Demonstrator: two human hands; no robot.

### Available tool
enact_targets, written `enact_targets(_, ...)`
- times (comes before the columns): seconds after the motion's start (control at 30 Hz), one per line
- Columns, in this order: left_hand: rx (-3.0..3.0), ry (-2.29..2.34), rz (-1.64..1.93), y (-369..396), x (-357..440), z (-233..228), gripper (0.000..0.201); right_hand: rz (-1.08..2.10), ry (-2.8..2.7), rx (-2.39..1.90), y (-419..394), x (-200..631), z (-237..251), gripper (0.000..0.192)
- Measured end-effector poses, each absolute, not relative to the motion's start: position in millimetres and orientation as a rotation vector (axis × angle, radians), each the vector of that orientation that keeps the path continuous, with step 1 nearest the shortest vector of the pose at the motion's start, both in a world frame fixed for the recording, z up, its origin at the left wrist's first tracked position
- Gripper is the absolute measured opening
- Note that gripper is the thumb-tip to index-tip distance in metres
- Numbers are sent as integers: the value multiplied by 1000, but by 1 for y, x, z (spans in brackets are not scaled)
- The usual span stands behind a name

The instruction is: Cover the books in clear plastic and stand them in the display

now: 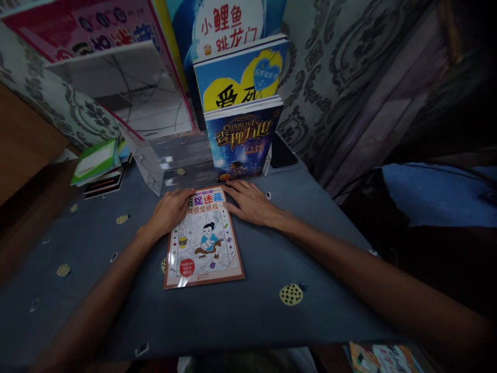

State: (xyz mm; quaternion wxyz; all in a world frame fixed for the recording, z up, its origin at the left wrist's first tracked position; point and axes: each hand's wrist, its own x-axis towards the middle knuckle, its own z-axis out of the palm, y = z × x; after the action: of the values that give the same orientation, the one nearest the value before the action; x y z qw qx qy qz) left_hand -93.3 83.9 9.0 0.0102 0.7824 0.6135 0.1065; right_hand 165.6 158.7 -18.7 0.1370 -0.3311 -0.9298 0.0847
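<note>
Just left of twelve o'clock, the hide-and-seek picture book [212, 248] lies flat, cover up. Your left hand [170, 211] rests flattened over its ten-o'clock corner; your right hand [252, 203], fingers spread, touches its one-o'clock corner; neither visibly grips. You seem to be steadying it; lifting it next would call for fingertips under both edges.
</note>
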Motion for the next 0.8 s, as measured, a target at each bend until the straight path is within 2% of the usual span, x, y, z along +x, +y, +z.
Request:
enact_targets(0.17, 2363, 1935, 454, 69, -127, 3, 42, 230, -2680, -918, 161, 165, -22, 54)
enact_targets(0.33, 2375, 1987, 438, 65, -128, -4, 43, 222, -2687, -926, 160, 165, -22, 56)
enact_targets(0.8, 2390, 2030, 427, 60, -118, -6, 45, 352, -2651, -630, 114, 208, -29, 40)
